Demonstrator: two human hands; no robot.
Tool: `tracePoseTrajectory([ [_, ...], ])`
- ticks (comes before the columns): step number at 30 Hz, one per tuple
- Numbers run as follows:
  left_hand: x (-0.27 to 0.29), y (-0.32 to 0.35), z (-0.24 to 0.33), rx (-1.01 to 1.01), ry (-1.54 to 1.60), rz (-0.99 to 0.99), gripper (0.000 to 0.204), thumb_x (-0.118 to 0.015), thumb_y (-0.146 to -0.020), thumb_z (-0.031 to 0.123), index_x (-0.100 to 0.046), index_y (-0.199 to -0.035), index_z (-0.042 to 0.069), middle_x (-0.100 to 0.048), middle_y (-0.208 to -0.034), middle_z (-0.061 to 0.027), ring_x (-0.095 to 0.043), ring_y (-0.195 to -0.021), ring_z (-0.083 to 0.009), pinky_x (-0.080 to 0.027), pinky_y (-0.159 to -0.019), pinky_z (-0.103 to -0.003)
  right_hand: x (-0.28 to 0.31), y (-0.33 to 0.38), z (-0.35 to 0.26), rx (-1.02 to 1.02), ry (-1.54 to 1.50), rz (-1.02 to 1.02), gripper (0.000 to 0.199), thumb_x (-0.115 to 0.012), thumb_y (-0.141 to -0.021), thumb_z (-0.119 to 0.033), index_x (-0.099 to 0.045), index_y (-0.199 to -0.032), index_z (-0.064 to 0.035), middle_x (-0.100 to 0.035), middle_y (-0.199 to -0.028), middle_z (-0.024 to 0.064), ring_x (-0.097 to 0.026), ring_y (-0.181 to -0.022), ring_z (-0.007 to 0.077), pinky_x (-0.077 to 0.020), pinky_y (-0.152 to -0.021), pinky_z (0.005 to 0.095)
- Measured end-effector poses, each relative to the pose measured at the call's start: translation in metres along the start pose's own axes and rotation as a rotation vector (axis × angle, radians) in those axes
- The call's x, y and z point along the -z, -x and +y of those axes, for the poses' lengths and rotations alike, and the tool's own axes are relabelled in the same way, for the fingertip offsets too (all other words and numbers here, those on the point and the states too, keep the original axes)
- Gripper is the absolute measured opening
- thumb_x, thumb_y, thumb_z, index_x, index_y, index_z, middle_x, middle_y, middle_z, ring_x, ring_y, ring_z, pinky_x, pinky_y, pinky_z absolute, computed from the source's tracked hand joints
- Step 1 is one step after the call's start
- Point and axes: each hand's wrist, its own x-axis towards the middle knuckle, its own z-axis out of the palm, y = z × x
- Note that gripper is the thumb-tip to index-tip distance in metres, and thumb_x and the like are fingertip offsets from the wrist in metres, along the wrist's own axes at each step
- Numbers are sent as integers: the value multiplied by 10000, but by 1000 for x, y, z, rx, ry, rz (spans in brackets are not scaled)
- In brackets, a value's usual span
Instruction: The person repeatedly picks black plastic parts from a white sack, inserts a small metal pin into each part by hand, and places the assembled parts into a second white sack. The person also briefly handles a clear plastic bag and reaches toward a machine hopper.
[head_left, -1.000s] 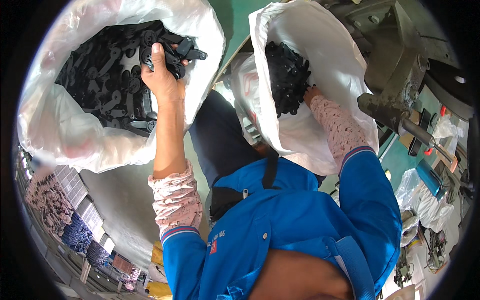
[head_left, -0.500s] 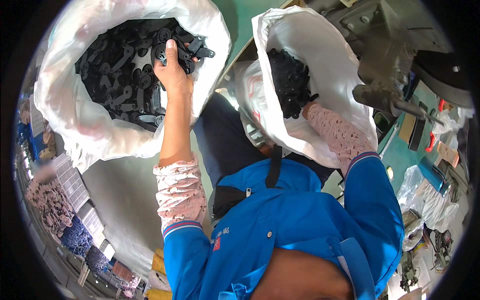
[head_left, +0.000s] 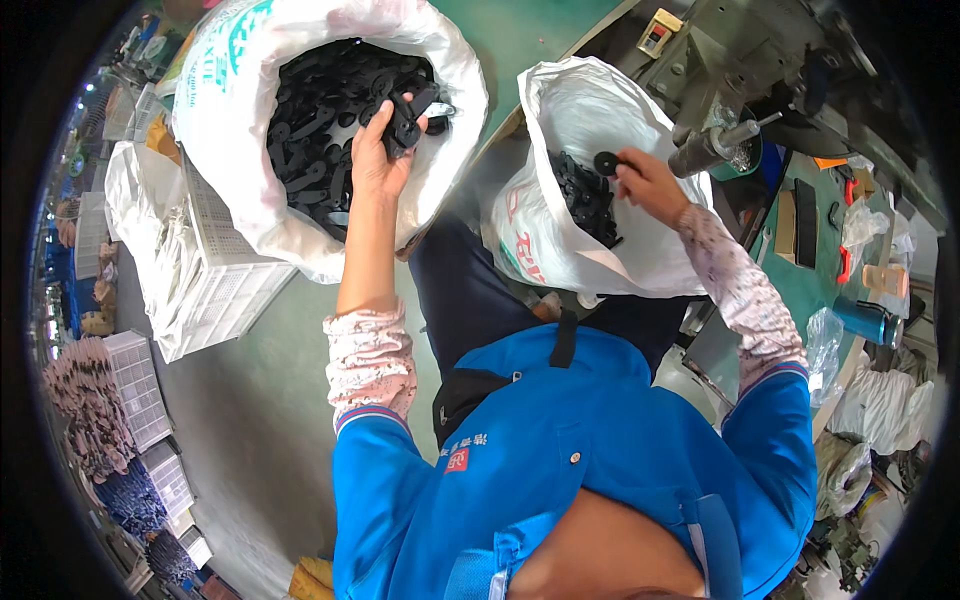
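Observation:
On the left stands a white woven sack full of loose black plastic parts, flat arms with round ends. Over its opening, my left hand is closed around a small bunch of black plastic parts. A smaller white sack to the right contains a heap of similar black parts. Above that heap, my right hand pinches one black plastic part by one end, its round end toward the left. The fingertips on that part are partly hidden.
A dark metal machine with a protruding spindle is close to my right hand. Beyond it runs a green bench with tools and a blue bottle. White plastic crates stand on the left, near the big sack.
My right hand has come up out of the smaller sack with a black part in its fingers. My left hand still holds its bunch over the big sack. The view has shifted.

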Motion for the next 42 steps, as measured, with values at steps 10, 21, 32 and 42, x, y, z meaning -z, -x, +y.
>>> tracePoseTrajectory([
  [10,-133,122,-64,124,-459,-477,321,-744,-769,28,-586,-1045,-11,-650,-921,-83,-638,-767,-153,-567,-603,-279,22,83,-124,328,-135,122,333,-513,-974,-198,-555,-1290,-102,-628,-837,37,-578,-641,66,-447,-516,201],
  [21,-163,128,-105,447,-59,-468,322,-632,-887,98,-539,-1181,2,-611,-1079,-145,-649,-890,-196,-584,-766,-324,87,122,-131,352,-304,437,341,-574,-930,-136,-572,-1263,-64,-660,-907,32,-610,-768,71,-456,-580,191],
  [32,-171,131,-111,419,-38,-383,190,-530,-943,130,-474,-1073,4,-573,-1090,-174,-626,-943,-243,-597,-780,-431,95,93,-131,167,-221,413,420,-563,-940,-245,-504,-1285,-12,-664,-909,69,-576,-552,56,-420,-420,167],
  [42,-163,137,-127,526,-72,-432,224,-542,-950,228,-506,-1098,63,-581,-1064,-84,-607,-930,-179,-551,-743,-345,26,127,-80,889,1023,423,418,-685,-738,-74,-590,-1135,-164,-493,-1299,141,-539,-1136,302,-466,-914,411],
])
